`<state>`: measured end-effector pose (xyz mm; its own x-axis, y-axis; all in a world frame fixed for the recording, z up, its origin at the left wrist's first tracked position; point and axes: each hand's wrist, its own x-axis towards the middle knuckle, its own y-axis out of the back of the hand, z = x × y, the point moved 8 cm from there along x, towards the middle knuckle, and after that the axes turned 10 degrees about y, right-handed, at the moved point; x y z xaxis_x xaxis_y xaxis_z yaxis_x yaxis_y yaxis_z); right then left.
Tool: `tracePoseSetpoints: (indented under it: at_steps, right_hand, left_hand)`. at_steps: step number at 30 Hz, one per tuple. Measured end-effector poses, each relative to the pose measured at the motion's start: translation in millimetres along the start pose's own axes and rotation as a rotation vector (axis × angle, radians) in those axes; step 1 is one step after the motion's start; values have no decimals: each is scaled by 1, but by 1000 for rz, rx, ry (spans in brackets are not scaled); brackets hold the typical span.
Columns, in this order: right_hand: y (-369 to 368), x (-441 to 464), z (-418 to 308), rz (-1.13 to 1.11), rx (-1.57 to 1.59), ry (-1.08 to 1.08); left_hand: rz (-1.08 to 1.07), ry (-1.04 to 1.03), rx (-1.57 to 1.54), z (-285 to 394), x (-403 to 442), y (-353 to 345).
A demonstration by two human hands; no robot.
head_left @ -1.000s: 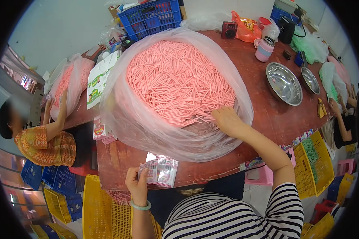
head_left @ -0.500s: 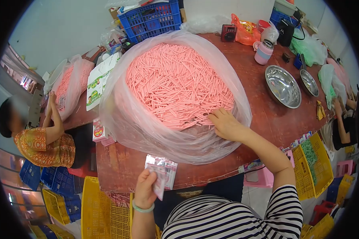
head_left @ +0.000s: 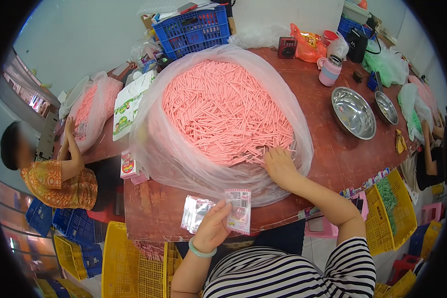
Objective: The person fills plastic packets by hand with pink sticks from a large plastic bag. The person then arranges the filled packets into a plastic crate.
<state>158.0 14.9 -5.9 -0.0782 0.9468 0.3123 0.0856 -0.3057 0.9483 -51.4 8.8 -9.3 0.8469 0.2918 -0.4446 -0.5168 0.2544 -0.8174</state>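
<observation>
Lying at right hand (head_left: 281,169) — pink sticks (head_left: 223,109); packet (head_left: 240,217) — pinched in left hand (head_left: 210,230).

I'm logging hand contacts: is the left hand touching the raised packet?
Touching. The head view shows the left hand gripping the raised packet by its left edge, covering part of it with no gap.
</observation>
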Motion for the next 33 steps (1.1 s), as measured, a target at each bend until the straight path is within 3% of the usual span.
tracePoseSetpoints:
  at_steps: [5,8,10,11,13,14,17,21,25,28,33]
  right_hand:
    - [-4,-2,11,57,19,39]
    - [-3,5,37,-24,270,-128]
    - [18,8,54,271,806,-313]
    - [23,12,56,275,801,-314]
    - [-8,9,63,205,1596,-716]
    - [-10,15,59,115,1872,-573]
    - [-6,24,51,91,1933,-544]
    - [-9,28,31,101,2369,-436]
    - [-8,30,28,58,2352,-435]
    - [-24,27,33,-14,2122,-601]
    - [-15,33,21,116,2086,-640]
  left_hand:
    - [53,39,105,-1,15,-6]
    - [85,-14,171,6,27,-11]
    - [86,-62,200,12,38,-12]
    - [80,-62,202,13,42,-16]
    - [30,-75,205,17,49,-28]
    - [23,-75,208,17,52,-30]
    - [1,-96,294,20,59,-38]
    - [-7,-87,309,19,66,-44]
    - [40,-30,134,15,74,-34]
    - [-12,-41,148,16,74,-39]
    - [-13,-76,211,19,78,-35]
